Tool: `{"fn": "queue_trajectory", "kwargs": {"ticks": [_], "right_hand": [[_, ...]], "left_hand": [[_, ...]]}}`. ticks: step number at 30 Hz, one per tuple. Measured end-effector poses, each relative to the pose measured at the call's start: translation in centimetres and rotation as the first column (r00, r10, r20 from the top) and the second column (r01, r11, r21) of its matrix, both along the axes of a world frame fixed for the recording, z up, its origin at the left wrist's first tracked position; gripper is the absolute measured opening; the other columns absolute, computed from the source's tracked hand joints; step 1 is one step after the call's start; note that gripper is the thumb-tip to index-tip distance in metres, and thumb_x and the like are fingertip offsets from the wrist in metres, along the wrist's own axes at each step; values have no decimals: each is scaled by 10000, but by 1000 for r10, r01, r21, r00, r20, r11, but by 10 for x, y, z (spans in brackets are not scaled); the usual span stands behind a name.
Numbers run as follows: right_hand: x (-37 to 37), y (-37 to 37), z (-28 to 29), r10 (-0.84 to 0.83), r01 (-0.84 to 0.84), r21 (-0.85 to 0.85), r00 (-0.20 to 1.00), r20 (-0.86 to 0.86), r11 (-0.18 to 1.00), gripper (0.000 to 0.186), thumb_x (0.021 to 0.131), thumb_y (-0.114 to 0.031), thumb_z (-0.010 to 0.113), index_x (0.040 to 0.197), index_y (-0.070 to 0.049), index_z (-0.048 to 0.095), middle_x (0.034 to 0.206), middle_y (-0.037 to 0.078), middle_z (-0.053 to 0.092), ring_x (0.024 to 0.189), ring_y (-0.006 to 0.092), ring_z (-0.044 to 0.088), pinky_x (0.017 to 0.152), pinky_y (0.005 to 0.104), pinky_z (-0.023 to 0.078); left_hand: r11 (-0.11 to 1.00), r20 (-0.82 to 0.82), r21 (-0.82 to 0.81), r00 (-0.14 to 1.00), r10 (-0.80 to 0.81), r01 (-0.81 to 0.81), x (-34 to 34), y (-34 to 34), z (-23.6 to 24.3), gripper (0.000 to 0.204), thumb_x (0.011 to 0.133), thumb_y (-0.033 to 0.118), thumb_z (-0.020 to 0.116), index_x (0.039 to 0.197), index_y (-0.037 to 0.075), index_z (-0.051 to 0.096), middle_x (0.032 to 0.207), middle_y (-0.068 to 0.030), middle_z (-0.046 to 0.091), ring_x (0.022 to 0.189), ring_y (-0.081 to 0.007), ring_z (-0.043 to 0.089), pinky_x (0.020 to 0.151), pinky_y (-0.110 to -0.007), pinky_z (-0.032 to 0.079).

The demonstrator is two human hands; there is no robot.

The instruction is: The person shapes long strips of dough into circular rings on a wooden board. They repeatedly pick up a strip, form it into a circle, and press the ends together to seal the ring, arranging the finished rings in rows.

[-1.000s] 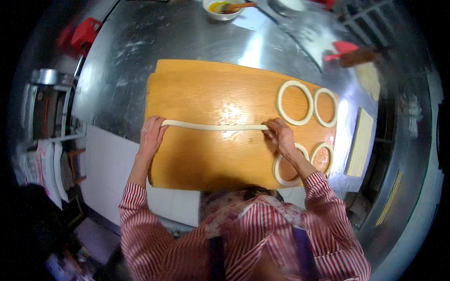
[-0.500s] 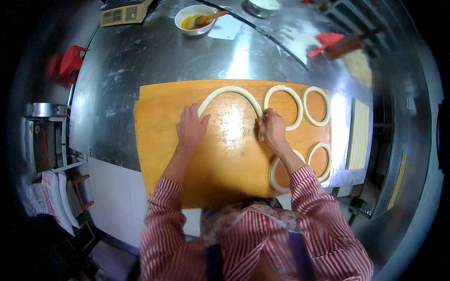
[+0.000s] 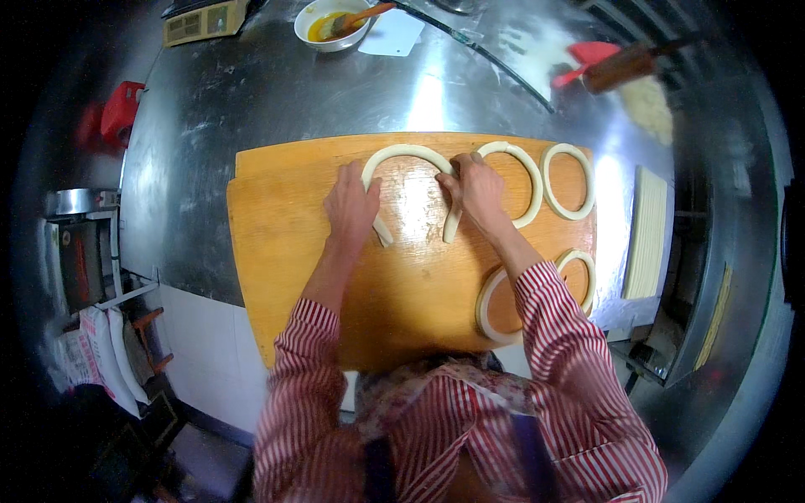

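Observation:
A pale dough rope [image 3: 407, 151] is bent into an upside-down U on the wooden board [image 3: 285, 243], both free ends pointing toward me. My left hand [image 3: 350, 205] grips its left side, thumb and fingers about the strand. My right hand [image 3: 476, 189] has its curled fingers on the right side of the arch, next to a dough ring [image 3: 529, 172]. A second ring [image 3: 589, 184] lies at the board's upper right. Two more rings [image 3: 490, 298] are at the lower right, partly behind my right forearm and sleeve.
The board rests on a steel table [image 3: 184, 168]. At the back stand a bowl with yellow liquid and brush [image 3: 331, 25] and a scale [image 3: 201, 21]. A red scoop [image 3: 591, 52], rolling pin [image 3: 616, 71] and long noodle strips [image 3: 647, 226] lie at the right.
The dough rope has gone from straight and horizontal to a high arch, its ends now drawn inward. Both hands have moved up the board and closer together.

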State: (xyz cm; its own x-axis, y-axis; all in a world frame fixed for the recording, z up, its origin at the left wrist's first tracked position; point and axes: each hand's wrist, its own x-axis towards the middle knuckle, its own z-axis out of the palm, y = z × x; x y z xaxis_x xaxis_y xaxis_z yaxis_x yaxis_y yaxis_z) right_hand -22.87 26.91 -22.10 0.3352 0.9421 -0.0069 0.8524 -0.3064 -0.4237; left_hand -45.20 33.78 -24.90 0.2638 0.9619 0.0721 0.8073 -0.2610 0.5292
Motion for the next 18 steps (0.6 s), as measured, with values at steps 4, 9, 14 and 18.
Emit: {"fn": "queue_trajectory", "kwargs": {"ticks": [4,9,14,18], "right_hand": [[11,19,-19,17,-17,-5,1000,-18,1000,258,853,-246,741,1001,-45,677,945,154,651,851,367,672,735,476,535],[17,-12,12,230,-205,141,954,-192,968,268,811,-82,723,1073,-57,670,1086,103,645,909,349,665,748,439,554],[15,-51,18,612,-636,-68,762,-210,769,379,761,0,696,1135,-61,679,1207,82,634,956,313,674,800,421,573],[12,-50,14,602,-624,-34,765,-227,780,348,780,0,678,1123,-59,681,1185,75,634,943,309,677,779,419,566]], "left_hand": [[990,6,-127,999,-53,53,1,7,1,322,937,192,659,1223,60,590,1144,-134,614,1027,-360,647,858,-496,511],[939,228,37,912,-342,343,-29,-7,14,264,843,39,663,1106,55,649,1097,-117,631,1039,-335,636,911,-488,511],[575,56,124,573,-818,808,-45,-8,11,258,734,19,728,984,63,680,1043,-85,654,1063,-304,620,1026,-448,468],[556,93,14,553,-828,831,-34,-2,19,234,752,52,740,978,58,679,1011,-77,643,1030,-314,604,999,-445,447]]}}
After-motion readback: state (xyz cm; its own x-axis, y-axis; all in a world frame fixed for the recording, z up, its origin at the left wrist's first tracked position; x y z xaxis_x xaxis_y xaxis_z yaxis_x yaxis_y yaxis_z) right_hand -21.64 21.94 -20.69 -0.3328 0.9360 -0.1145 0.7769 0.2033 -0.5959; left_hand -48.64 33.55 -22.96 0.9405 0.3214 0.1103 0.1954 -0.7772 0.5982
